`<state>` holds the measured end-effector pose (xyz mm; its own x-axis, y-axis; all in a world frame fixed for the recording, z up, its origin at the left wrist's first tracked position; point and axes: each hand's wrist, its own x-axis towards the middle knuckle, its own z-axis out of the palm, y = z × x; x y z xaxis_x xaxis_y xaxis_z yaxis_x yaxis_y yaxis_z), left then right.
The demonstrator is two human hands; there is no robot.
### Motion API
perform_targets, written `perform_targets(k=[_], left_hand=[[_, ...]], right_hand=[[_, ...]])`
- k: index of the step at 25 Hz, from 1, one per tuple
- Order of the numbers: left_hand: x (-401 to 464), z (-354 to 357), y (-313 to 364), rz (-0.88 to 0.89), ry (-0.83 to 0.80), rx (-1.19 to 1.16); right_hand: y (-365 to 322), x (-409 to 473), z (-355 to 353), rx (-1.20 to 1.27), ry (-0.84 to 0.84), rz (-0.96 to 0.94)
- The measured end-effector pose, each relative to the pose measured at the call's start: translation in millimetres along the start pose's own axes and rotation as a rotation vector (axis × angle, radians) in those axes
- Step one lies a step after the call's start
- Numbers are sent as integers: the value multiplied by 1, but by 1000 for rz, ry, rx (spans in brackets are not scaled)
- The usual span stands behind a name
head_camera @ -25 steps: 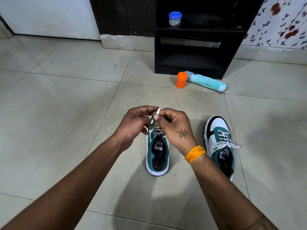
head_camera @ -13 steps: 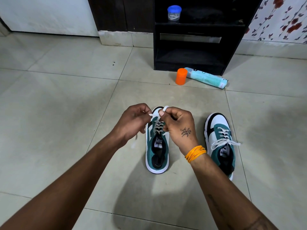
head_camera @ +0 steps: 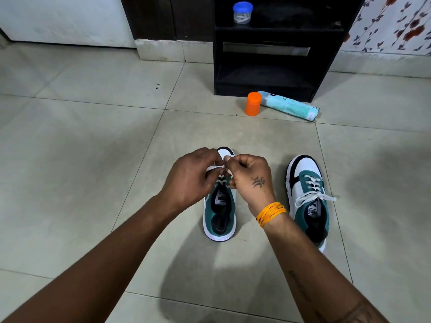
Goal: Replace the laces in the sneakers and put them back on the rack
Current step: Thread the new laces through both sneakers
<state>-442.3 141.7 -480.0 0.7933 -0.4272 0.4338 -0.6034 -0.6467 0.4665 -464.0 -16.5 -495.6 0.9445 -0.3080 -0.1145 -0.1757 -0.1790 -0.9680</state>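
Note:
Two teal, white and black sneakers stand on the tiled floor, toes pointing away from me. Over the left sneaker my left hand and my right hand meet above its upper eyelets, each pinching an end of its white lace. The toe and front lacing are mostly hidden behind my fingers. The right sneaker stands beside it, laced, with a tied white bow. The black shoe rack stands farther back against the wall.
An orange-capped container and a pale teal tube lie on the floor in front of the rack. A blue-lidded clear jar sits on the rack's upper shelf. Open tiled floor spreads to the left.
Both hands have dropped closer to the left sneaker and drawn together, still working the lace ends. The right sneaker has not moved.

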Motion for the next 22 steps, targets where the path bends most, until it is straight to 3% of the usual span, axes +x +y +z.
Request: perform_targets(k=[7,9,11,13,16,22], left_hand=[[-10,2,-2,194,84,261],[-9,2,0,89,62,178],[-6,2,4,-117,30,-78],[-1,0,6,-388,-37,-346],[4,-3,3,-665,-177,-578],[2,-8,2,-662,-220,-702]], right_hand=[[-2,2,1,84,-61,87],[0,1,0,-65,-8,18],[1,-6,-3,-204,142,-109],[3,-18,-3,-144,244,-182],[16,-38,5,-59,186,-233],[27,-37,9,-243,87,-381]])
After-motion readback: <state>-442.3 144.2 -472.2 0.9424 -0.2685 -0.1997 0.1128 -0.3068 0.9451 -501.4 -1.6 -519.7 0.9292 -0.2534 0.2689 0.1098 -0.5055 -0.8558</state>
